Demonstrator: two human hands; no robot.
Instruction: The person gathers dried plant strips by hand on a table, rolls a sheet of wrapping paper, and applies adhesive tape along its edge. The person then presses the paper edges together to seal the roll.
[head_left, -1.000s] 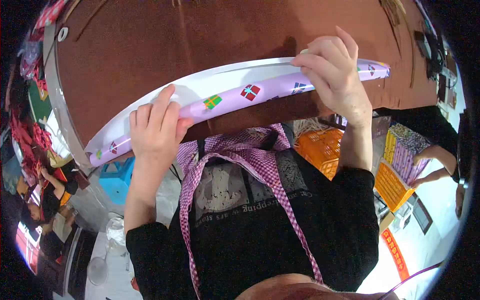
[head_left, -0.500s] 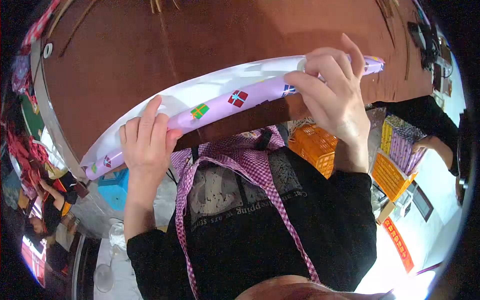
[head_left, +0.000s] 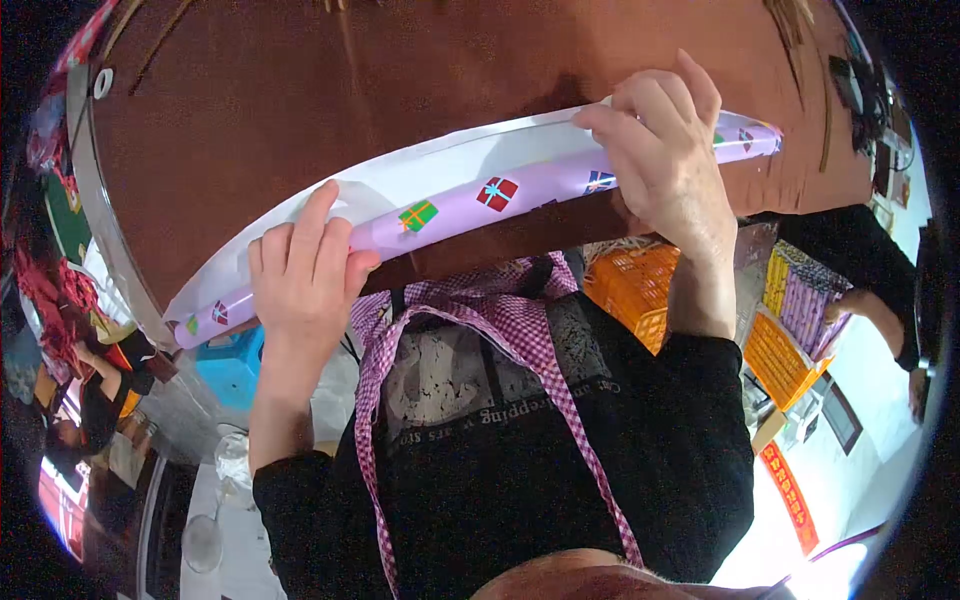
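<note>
A long roll of lilac wrapping paper (head_left: 450, 217) with gift-box prints lies along the near edge of the brown table (head_left: 250, 110), its white underside showing as a strip on the far side. My left hand (head_left: 305, 265) is on the left part of the roll, thumb on the printed side, fingers over the white strip, index finger stretched out. Toward the right end, my right hand (head_left: 670, 150) has thumb and index finger closed at the paper's far edge, other fingers raised. Something small and pale shows at these fingertips, too small to make out.
Brown strips (head_left: 790, 40) lie at the table's far right. Below the table are a blue stool (head_left: 228, 368) and an orange crate (head_left: 630, 290). Another person's arm (head_left: 868, 312) reaches to lilac packs over a second orange crate (head_left: 785, 362). Another person is at lower left.
The view has shifted slightly. Against half a second ago, my right thumb and index finger are nearer the paper's far edge. My left hand stays on the roll.
</note>
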